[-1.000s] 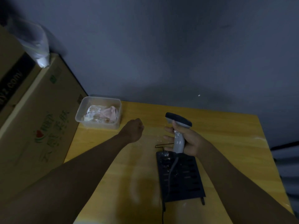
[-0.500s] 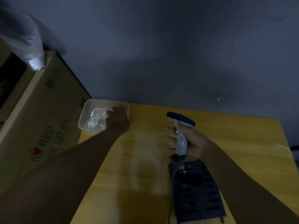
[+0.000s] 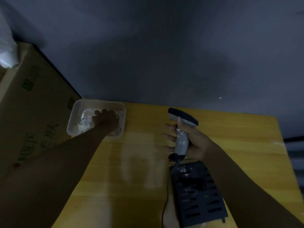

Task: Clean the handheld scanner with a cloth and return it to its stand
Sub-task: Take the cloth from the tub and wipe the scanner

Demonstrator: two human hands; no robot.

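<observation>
A grey handheld scanner (image 3: 181,142) with a dark head and white smears on its grip stands upright in my right hand (image 3: 192,142), above the yellow table (image 3: 230,137). Its black cable (image 3: 166,191) hangs down past the black slotted stand (image 3: 199,198), which lies flat and is dusted with white specks. My left hand (image 3: 106,121) reaches into a clear plastic tub (image 3: 77,116) at the table's back left, on top of a crumpled pale cloth (image 3: 85,122). Whether its fingers grip the cloth is hidden.
A large cardboard box (image 3: 32,112) stands against the table's left side, with a white plastic bag (image 3: 7,51) on top. A dark grey wall runs behind the table. The table's right edge is at the far right.
My left hand has moved from mid-table to the back left and into the tub, onto the cloth. My right hand holds the scanner much as before.
</observation>
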